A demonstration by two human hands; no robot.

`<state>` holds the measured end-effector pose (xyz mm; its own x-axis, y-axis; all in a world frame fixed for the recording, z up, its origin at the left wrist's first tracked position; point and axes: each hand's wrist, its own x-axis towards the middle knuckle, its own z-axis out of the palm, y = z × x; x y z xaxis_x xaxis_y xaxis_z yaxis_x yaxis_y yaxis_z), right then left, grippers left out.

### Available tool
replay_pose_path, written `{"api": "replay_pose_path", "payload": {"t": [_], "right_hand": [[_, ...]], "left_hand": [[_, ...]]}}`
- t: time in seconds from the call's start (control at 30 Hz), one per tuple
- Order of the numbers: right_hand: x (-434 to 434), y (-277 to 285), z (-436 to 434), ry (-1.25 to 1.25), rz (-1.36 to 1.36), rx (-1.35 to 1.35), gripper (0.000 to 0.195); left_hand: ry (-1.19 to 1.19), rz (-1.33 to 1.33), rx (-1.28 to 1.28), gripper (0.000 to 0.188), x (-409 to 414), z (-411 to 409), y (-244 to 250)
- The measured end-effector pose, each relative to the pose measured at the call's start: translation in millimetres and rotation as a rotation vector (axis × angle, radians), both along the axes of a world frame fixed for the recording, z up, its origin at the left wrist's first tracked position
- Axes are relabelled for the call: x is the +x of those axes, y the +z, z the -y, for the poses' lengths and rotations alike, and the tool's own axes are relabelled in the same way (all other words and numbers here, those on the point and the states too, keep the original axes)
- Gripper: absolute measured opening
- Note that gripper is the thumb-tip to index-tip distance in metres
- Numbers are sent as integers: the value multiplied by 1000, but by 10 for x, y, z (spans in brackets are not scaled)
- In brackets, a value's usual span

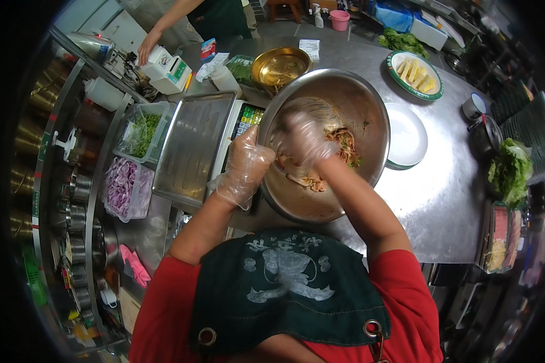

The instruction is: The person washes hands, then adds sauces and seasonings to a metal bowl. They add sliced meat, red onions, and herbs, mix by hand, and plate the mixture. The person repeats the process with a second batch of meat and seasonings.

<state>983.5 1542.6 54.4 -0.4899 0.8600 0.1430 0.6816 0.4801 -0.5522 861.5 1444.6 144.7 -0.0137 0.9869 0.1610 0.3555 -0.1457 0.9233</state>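
Note:
A large stainless steel mixing bowl (368, 113) stands tilted before me on the metal table. My left hand (250, 159), in a clear plastic glove, grips the bowl's left rim, thumb up. Inside the bowl is my right hand (306, 136), also gloved and blurred by motion. It is at the seasoned meat strips (345, 143), which are mixed with bits of green herb. More pieces lie lower in the bowl, below the right hand. The blur hides whether its fingers are closed on any meat.
Left of the bowl are a metal tray (193, 145), a scale keypad (250, 115) and tubs of chopped greens (147, 129) and sliced purple onion (122, 186). A golden pot (281, 68) stands behind; white plates (406, 136) are right. Another person's hand (149, 45) touches a small printer (165, 68).

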Motion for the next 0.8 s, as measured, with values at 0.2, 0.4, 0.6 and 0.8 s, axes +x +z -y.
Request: {"api": "replay_pose_path", "payload": {"t": [0.2,0.4,0.6,0.8], "right_hand": [[217,70,639,397,892,19,34],[935,10,100,-174,525,-114,68],[617,-374,574,-140,445,-76,48],[717,-414,30,-352,134,-199,20]], "left_hand": [[109,-163,-1,31,-180,-99,-266],[207,-212,30,18,-122,-98,-179],[192,-95,47,20,-142,-65,-100],[260,-332,97,23,-309,-101,-535]]}}
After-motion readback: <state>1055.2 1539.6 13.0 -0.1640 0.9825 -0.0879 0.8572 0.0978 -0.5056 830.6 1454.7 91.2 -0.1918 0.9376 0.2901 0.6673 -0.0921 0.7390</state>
